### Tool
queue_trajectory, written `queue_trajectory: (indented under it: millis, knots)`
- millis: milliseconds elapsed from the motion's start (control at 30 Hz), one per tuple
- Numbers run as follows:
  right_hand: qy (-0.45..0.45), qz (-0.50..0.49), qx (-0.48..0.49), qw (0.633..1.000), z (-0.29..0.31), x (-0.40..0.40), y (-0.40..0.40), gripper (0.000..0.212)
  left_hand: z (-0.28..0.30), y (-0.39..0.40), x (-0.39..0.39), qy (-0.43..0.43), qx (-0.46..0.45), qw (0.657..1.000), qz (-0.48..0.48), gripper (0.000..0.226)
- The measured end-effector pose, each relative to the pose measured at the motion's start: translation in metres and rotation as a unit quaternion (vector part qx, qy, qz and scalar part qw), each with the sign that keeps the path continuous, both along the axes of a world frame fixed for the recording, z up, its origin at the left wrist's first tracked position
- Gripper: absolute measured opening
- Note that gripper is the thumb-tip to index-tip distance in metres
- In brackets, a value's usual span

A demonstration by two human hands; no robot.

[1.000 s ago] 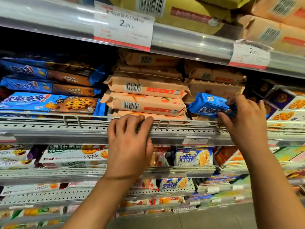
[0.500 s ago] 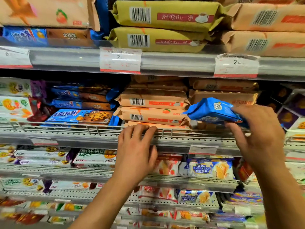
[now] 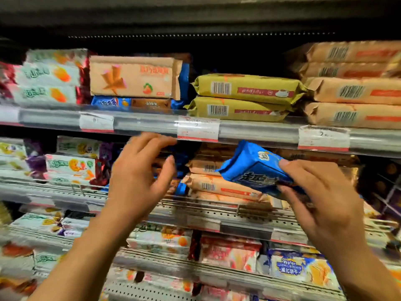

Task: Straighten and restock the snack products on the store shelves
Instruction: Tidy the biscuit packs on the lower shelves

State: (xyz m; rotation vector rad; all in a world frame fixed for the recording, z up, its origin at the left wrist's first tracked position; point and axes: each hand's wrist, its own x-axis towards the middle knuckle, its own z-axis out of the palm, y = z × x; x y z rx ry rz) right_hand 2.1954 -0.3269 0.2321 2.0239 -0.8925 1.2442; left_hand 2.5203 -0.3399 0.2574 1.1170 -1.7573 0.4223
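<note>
My right hand [image 3: 321, 198] grips a blue cookie pack [image 3: 252, 167], tilted, in front of the middle shelf just under the upper shelf rail [image 3: 260, 131]. My left hand [image 3: 138, 177] hovers with fingers spread and nothing in it, in front of the stack of orange-tan wafer packs [image 3: 217, 185] on the middle shelf. On the upper shelf, another blue cookie pack [image 3: 130, 103] lies beneath an orange wafer pack [image 3: 134, 78], and two yellow packs [image 3: 245, 98] are stacked beside them.
More tan packs [image 3: 355, 92] fill the upper shelf's right side, white fruit-print packs [image 3: 47, 79] its left. Price tags [image 3: 198, 128] hang on the rail. Lower shelves hold wafer packs [image 3: 301, 268] behind a perforated metal fence [image 3: 217, 210]. The picture is motion-blurred.
My view has tilted upward, revealing the top shelf. My left hand lifted off the shelf fence and spread. My right hand pulled the blue pack out of the shelf and raised it.
</note>
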Motion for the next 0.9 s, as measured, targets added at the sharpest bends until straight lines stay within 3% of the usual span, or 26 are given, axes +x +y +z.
queue_trajectory:
  millis: [100, 367, 533, 767, 900]
  knots:
    - [0.019, -0.005, -0.013, 1.000, 0.016, 0.019, 0.001, 0.038, 0.037, -0.008, 0.034, 0.017, -0.043, 0.999, 0.025, 0.036]
    - [0.038, -0.072, 0.020, 0.996, 0.065, 0.094, 0.002, 0.040, 0.106, -0.078, 0.107, -0.116, -0.099, 0.986, 0.060, 0.053]
    - [0.053, -0.114, 0.064, 0.990, 0.077, 0.131, 0.004, 0.043, 0.134, -0.110, 0.137, -0.184, -0.021, 0.979, 0.084, 0.082]
    - [0.052, -0.154, 0.086, 0.983, 0.087, 0.159, 0.013, 0.045, 0.135, -0.117, 0.147, -0.157, -0.035, 0.985, 0.065, 0.047]
    - [0.065, -0.154, 0.082, 0.982, 0.094, 0.169, 0.013, 0.040, 0.139, -0.111, 0.152, -0.125, -0.068, 0.989, 0.045, 0.061]
